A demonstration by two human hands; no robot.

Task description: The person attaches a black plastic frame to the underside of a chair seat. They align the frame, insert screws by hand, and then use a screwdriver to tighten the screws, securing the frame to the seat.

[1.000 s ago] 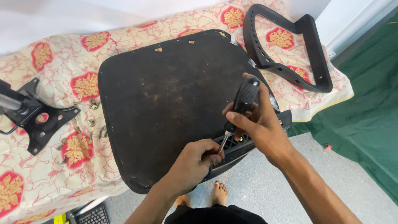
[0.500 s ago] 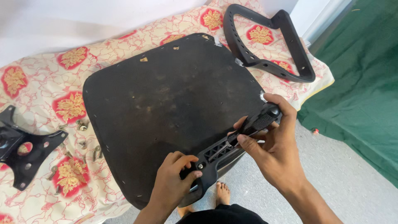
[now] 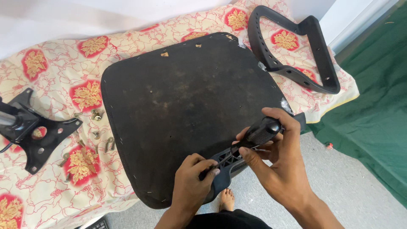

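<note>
— Since half a second ago, what has moved?
— Both hands sit lower on the seat's near edge; the right hand [image 3: 280, 165] now has its fingers [image 3: 254, 159] curled shut around a black screwdriver handle [image 3: 263, 132].
— And the left hand [image 3: 193, 182]?
— Fingers closed on the black plastic armrest bracket [image 3: 227, 163] against the upturned seat base [image 3: 186, 106], which lies on the floral bed [image 3: 51, 72].

A black screwdriver handle [image 3: 263, 132] is held tilted against a black plastic armrest bracket [image 3: 227, 167], which is pressed to the near edge of the upturned seat base [image 3: 186, 101].
</note>
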